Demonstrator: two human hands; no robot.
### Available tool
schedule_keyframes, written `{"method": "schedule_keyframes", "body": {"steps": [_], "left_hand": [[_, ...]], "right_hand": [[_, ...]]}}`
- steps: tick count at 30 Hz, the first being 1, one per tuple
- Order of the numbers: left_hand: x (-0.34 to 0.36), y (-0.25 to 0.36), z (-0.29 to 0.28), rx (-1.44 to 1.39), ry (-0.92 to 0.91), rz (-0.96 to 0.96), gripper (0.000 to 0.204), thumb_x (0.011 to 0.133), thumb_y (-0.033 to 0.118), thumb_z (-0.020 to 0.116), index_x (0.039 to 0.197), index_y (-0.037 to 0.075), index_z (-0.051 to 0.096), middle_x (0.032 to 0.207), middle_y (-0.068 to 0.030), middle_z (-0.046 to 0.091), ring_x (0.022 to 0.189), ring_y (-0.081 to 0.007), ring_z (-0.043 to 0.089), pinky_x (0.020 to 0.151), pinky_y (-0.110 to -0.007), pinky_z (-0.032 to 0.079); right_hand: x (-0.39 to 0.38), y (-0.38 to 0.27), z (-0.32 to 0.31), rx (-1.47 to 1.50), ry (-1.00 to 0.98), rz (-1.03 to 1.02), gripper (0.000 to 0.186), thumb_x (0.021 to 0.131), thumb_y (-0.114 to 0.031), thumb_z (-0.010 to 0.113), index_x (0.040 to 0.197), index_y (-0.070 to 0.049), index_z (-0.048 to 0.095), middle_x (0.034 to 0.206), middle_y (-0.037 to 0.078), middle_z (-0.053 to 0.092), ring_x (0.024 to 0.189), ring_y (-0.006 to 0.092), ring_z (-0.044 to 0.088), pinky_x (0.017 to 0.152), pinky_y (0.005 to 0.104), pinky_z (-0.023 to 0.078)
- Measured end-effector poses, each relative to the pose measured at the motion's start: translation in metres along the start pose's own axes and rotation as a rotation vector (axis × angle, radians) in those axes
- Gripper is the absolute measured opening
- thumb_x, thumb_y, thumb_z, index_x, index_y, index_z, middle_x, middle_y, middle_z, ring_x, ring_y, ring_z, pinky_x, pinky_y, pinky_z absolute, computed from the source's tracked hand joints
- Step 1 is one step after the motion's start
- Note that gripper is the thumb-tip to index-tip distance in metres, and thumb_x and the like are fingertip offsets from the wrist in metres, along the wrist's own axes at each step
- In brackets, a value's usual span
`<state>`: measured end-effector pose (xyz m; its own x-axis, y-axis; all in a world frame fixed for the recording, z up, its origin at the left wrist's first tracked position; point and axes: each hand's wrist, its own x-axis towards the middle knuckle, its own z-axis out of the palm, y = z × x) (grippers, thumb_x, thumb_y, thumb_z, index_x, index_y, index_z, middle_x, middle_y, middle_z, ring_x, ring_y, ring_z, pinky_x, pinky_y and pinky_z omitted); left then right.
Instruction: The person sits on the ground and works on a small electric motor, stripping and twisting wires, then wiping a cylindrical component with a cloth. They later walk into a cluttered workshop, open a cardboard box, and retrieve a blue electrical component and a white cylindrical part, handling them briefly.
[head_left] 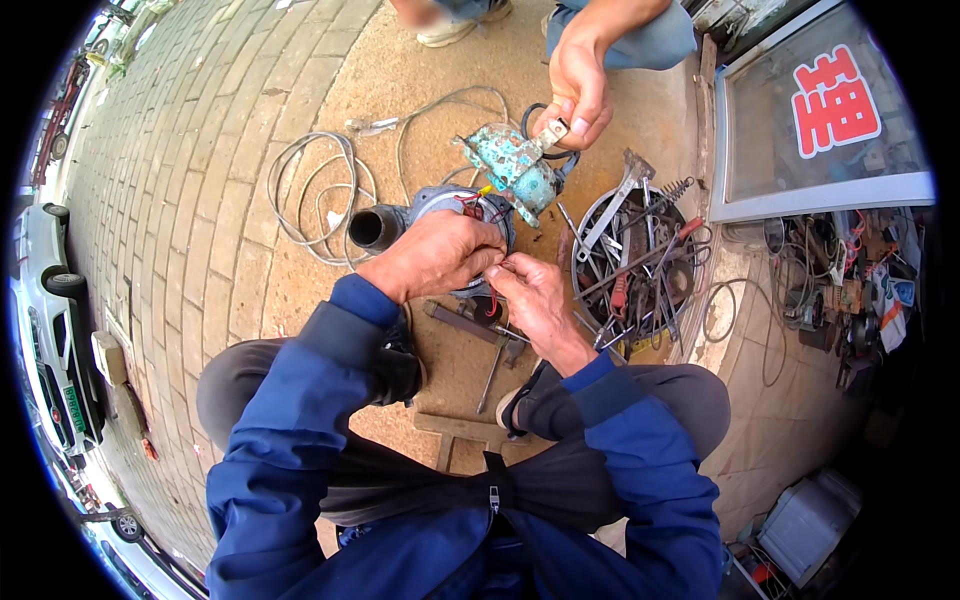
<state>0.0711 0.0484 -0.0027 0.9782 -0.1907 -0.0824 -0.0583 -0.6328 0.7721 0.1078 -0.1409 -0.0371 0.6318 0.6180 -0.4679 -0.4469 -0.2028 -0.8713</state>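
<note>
My left hand [440,248] and right hand [540,305] meet at the fingertips over the near side of the motor [432,200], on the ground before me. The fingers curl inward; I cannot tell whether they grip the red wire [493,301] there. Beyond, another person's hand [584,92] holds the turquoise part [500,153].

White cars [35,245] stand along the left edge, beside grey brick paving [190,150] where 1 pale block [108,358] lies. At right, 1 framed glass panel [750,120] bears a red sign [840,105], near a jumbled heap of parts [850,290]; 1 grey box [810,525] sits at lower right.
</note>
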Motion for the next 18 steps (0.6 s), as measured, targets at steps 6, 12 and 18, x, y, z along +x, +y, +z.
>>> {"method": "schedule_keyframes", "body": {"steps": [6, 12, 18], "left_hand": [[-0.001, 0.005, 0.006, 0.125, 0.059, -0.006, 0.014, 0.089, 0.019, 0.065, 0.091, 0.005, 0.068, 0.079, -0.0166, 0.067, 0.076, -0.0396, 0.064, 0.067, -0.045, 0.050], [-0.002, 0.008, 0.006, 0.144, 0.102, 0.007, 0.014, 0.089, 0.018, 0.065, 0.090, 0.004, 0.067, 0.078, -0.0177, 0.066, 0.075, -0.0404, 0.063, 0.066, -0.046, 0.049], [-0.001, 0.009, 0.004, 0.115, 0.129, 0.036, 0.013, 0.089, 0.016, 0.064, 0.088, 0.003, 0.067, 0.078, -0.0191, 0.065, 0.076, -0.0411, 0.062, 0.066, -0.046, 0.049]], "right_hand": [[-0.010, -0.014, -0.001, 0.283, -0.027, 0.152, 0.020, 0.094, -0.016, 0.064, 0.080, -0.002, 0.059, 0.065, -0.005, 0.048, 0.050, 0.0025, 0.037, 0.043, 0.0228, 0.030], [-0.016, -0.015, -0.003, 0.444, -0.021, 0.159, 0.020, 0.096, -0.015, 0.062, 0.079, -0.006, 0.054, 0.061, -0.006, 0.043, 0.043, 0.0011, 0.030, 0.038, 0.0208, 0.025], [-0.016, -0.021, -0.005, 0.563, -0.028, 0.175, 0.020, 0.096, -0.014, 0.061, 0.079, -0.008, 0.052, 0.059, -0.007, 0.038, 0.043, 0.0023, 0.029, 0.038, 0.0217, 0.027]]}}
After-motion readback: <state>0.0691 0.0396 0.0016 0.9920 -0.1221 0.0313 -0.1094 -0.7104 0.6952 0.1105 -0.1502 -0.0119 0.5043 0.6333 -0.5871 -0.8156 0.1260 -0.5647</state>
